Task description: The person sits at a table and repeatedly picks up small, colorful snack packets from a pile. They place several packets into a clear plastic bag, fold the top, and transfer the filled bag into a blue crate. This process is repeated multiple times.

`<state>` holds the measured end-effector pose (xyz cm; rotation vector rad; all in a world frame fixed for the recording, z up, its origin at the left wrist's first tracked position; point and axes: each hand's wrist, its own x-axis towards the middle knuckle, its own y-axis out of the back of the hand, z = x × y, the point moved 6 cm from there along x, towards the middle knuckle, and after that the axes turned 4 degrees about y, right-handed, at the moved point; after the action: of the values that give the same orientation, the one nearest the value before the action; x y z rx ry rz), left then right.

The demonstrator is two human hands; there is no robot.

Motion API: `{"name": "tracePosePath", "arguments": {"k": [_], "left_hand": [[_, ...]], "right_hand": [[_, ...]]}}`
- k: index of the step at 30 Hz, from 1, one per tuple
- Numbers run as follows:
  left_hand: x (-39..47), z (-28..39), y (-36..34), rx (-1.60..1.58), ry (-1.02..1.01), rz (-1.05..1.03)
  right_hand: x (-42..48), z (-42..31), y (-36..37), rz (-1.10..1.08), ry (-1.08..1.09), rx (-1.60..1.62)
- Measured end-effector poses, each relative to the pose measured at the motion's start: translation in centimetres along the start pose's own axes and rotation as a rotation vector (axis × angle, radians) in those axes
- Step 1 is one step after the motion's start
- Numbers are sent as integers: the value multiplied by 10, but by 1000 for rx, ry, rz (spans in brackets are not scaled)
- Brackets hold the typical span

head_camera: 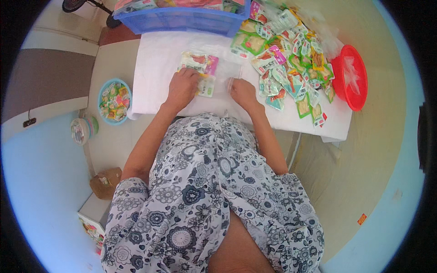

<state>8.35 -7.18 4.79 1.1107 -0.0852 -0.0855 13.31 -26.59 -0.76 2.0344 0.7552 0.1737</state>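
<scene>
My left hand [184, 85] rests over several snack packets on the white-covered table [153, 99], its fingers curled at their near left side. Among these, a white packet with a pink edge [212, 65] lies at the back and a pale green-marked packet [206, 86] nearer me. My right hand [241, 90] is closed on the edge of a clear plastic bag [227, 70], which lies flat between my hands, partly around or beside the packets; which of these I cannot tell. To the right of my right hand lies a pile of mixed sealed snack packets [290, 61].
A blue plastic crate [184, 21] filled with packets stands at the table's far edge. At the right is a red plastic basin [361, 78] with clear bags. On the floor at the left stand a light-blue basin [99, 102] of small packets, a tub and a cardboard box [106, 182].
</scene>
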Motion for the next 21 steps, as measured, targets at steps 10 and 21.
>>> {"name": "tracePosePath", "arguments": {"k": [10, 21], "left_hand": [[36, 20, 21, 6, -160, 53], [140, -2, -59, 210, -111, -551]], "right_hand": [[-79, 24, -8, -142, -530, 839], [-51, -10, -88, 47, -742, 1580]]}}
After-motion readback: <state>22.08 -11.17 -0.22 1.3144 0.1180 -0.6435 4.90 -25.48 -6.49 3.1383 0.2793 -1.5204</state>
